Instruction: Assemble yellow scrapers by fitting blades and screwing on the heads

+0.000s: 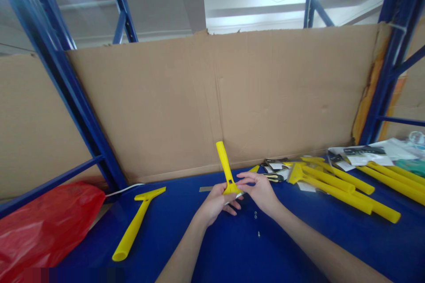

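My left hand [217, 203] is closed around the head of a yellow scraper [225, 161], whose handle points up and away from me. A strip of metal blade shows along the scraper's lower edge. My right hand [260, 190] has its fingers pinched at the right side of that head; whatever they may hold is too small to make out. Below my right hand, two small nuts [255, 215] and a small screw [259, 234] lie on the blue table. Another yellow scraper [136, 223] rests to the left, its head pointing away.
Several yellow scrapers and handles [345, 190] are piled at the right, near packaging cards [368, 157] and a black-and-yellow tool [274, 177]. A flat metal strip [206, 189] lies behind my left hand. A red plastic bag [53, 225] sits at left. Cardboard [215, 97] walls the back.
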Demonstrator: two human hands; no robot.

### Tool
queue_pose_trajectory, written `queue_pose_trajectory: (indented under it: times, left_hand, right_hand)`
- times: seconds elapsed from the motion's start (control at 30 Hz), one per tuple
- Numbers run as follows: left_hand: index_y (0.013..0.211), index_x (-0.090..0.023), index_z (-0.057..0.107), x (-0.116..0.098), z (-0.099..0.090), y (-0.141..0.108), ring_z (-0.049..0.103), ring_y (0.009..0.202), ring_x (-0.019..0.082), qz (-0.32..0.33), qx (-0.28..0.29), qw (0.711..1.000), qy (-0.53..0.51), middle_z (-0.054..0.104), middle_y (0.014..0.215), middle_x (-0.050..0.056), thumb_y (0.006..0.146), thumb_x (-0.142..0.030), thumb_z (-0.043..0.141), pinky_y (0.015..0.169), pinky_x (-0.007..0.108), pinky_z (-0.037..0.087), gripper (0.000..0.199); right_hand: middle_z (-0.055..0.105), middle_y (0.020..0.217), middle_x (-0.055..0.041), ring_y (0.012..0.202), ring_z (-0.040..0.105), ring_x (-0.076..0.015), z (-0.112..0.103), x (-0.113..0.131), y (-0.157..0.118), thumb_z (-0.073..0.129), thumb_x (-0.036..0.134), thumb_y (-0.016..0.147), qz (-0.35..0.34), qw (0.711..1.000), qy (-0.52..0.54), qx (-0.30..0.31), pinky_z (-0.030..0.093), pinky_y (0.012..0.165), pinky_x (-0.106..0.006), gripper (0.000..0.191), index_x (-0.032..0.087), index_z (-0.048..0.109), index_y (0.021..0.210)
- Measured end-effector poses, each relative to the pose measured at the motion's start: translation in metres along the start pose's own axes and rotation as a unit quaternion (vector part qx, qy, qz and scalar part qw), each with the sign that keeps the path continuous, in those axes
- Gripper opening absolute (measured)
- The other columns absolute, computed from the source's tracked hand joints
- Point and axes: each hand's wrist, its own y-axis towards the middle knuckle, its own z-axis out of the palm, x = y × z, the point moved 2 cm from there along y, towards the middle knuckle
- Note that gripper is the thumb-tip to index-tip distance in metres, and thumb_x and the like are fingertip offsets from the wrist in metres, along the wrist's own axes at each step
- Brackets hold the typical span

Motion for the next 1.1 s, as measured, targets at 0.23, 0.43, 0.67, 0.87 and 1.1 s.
queue_pose_trajectory:
  times: [0.23,0.43,0.67,0.87,1.1]
  left_hand:
    - [0.096,-0.012,0.059,-0.001,0.001,-0.001,0.06,0.055,0.012,0.001,-0.001,1.0,-0.006,0.065,0.082,0.007,0.064,-0.034,0.071,0.045,0.022,0.047,0.041]
    - [0.096,-0.012,0.058,-0.001,0.002,-0.002,0.06,0.054,0.011,-0.003,0.001,1.0,-0.009,0.065,0.082,0.007,0.065,-0.032,0.07,0.045,0.022,0.048,0.039]
    - [0.096,-0.012,0.059,-0.001,0.003,-0.002,0.06,0.054,0.011,0.002,0.023,1.0,-0.007,0.065,0.082,0.007,0.065,-0.032,0.07,0.044,0.02,0.048,0.039]
    - [0.095,-0.012,0.059,-0.001,0.004,-0.003,0.06,0.053,0.011,-0.002,0.024,1.0,0.004,0.066,0.081,0.007,0.065,-0.029,0.068,0.043,0.02,0.048,0.036]
    - [0.094,-0.012,0.058,0.001,0.003,-0.002,0.06,0.052,0.011,0.0,0.018,1.0,0.011,0.067,0.08,0.007,0.065,-0.029,0.067,0.041,0.02,0.046,0.035]
  right_hand:
    - [0.074,0.071,-0.0013,0.083,0.067,-0.0227,-0.003,0.001,-0.003,0.065,0.012,0.062,-0.025,0.999,-0.038,-0.018,0.044,0.091,-0.042,0.031,0.02,0.07,0.092]
    - [0.07,0.079,-0.0008,0.082,0.063,-0.0205,-0.003,-0.002,-0.002,0.066,0.008,0.054,-0.015,0.999,-0.03,-0.036,0.046,0.083,-0.037,0.037,0.021,0.071,0.087]
    - [0.067,0.063,-0.001,0.06,0.062,-0.0176,-0.004,-0.01,-0.002,0.072,0.024,0.054,0.065,0.996,0.05,0.019,0.049,0.059,-0.03,0.015,0.017,0.067,0.066]
    - [0.064,0.057,0.002,0.055,0.06,-0.0141,-0.008,-0.009,-0.001,0.072,0.022,0.05,0.081,0.994,0.069,0.037,0.047,0.056,-0.027,0.015,0.017,0.064,0.061]
    - [0.06,0.054,0.0033,0.054,0.057,-0.0131,-0.007,-0.014,0.003,0.073,0.021,0.05,0.059,0.997,0.038,0.03,0.045,0.055,-0.026,0.015,0.018,0.06,0.058]
